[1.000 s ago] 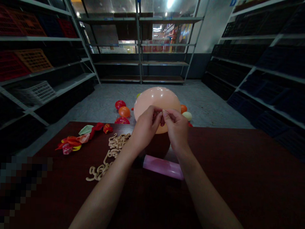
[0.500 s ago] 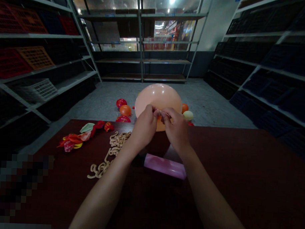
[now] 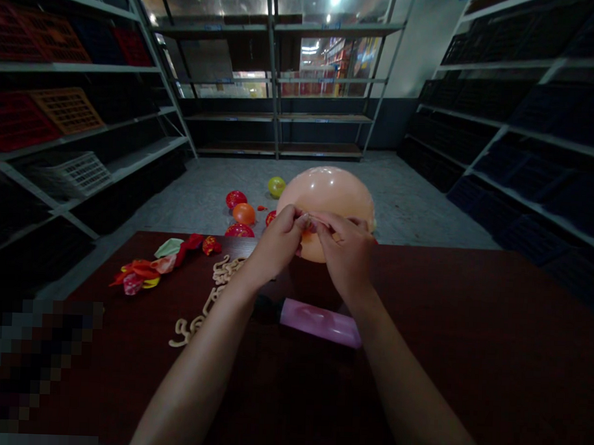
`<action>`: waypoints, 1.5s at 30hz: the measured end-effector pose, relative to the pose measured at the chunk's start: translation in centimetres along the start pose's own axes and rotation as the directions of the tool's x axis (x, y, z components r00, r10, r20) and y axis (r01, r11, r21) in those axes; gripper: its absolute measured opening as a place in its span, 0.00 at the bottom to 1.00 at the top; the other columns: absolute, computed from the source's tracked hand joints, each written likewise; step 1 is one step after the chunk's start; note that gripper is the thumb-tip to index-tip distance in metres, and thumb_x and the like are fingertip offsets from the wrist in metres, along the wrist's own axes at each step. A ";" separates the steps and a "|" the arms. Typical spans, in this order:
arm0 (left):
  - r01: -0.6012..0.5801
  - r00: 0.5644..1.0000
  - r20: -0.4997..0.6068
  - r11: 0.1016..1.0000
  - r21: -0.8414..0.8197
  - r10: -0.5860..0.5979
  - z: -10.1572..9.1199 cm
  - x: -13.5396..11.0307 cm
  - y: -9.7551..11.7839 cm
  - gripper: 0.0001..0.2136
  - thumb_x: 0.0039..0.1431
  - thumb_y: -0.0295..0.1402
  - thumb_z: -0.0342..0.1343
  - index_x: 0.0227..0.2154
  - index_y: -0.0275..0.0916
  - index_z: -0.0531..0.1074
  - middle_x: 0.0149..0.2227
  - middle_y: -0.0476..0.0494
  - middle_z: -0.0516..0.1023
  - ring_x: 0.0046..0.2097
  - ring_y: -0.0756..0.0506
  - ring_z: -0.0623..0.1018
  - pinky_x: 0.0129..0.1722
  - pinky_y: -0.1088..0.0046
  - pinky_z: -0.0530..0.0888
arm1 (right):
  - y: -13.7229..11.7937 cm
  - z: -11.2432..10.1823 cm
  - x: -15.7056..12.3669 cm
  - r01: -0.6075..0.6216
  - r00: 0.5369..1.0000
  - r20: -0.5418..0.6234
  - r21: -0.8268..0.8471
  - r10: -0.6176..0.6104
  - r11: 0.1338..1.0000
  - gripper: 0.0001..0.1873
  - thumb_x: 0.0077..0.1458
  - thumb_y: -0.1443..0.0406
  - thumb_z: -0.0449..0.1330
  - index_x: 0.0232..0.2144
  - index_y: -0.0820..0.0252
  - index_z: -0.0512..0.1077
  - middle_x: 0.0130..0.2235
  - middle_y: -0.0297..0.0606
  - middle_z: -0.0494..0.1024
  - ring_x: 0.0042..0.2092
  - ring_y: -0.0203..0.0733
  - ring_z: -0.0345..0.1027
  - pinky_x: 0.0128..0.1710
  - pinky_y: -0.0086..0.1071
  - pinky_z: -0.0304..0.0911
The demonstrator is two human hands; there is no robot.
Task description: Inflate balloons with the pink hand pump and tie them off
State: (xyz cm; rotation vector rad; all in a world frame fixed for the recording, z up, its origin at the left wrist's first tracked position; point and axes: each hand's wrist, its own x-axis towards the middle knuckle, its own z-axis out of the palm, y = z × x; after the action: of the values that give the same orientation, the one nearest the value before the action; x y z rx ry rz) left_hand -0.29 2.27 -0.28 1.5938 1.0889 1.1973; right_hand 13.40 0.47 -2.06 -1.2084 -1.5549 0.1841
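A large inflated peach balloon (image 3: 330,188) hangs beyond my hands, over the far edge of the table. My left hand (image 3: 279,238) pinches at the balloon's neck end, thumb and fingers pressed together. Close against it, my right hand (image 3: 347,250) also grips the neck, with its fingers closed. The fingers hide most of the neck. Below them a pink balloon pump (image 3: 319,322) with a dark end lies on the dark table. To its left sits a loose pile of tan twisted strings (image 3: 224,272), partly behind my left forearm.
Deflated balloons (image 3: 165,263) in several colours lie at the table's (image 3: 459,332) left. On the floor beyond are an orange balloon (image 3: 244,213), a yellow balloon (image 3: 276,187) and red balloons (image 3: 236,199). Shelves with crates (image 3: 70,109) stand at both sides; a metal rack (image 3: 276,118) stands behind.
The peach balloon has shifted right and slightly down, uncovering the yellow balloon on the floor. Both hands remain at its neck; the right hand has turned a little.
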 end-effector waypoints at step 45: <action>-0.124 0.917 -0.398 0.949 -0.290 -0.002 0.1 0.5 -1.5 0.18 0.68 0.52 0.53 0.35 0.41 0.71 0.25 0.49 0.70 0.24 0.52 0.68 0.21 0.74 0.64 | -2.8 1.5 -1.8 0.135 0.990 0.089 -0.357 -0.110 0.924 0.11 0.62 0.65 0.57 0.28 0.53 0.74 0.30 0.36 0.82 0.39 0.47 0.72 0.52 0.49 0.51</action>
State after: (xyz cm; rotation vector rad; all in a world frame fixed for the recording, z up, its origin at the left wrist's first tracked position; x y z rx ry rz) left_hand -0.36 3.15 -1.55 1.1780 1.0341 1.6943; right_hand 10.31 -1.53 -1.90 -1.3936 -1.7704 -0.1547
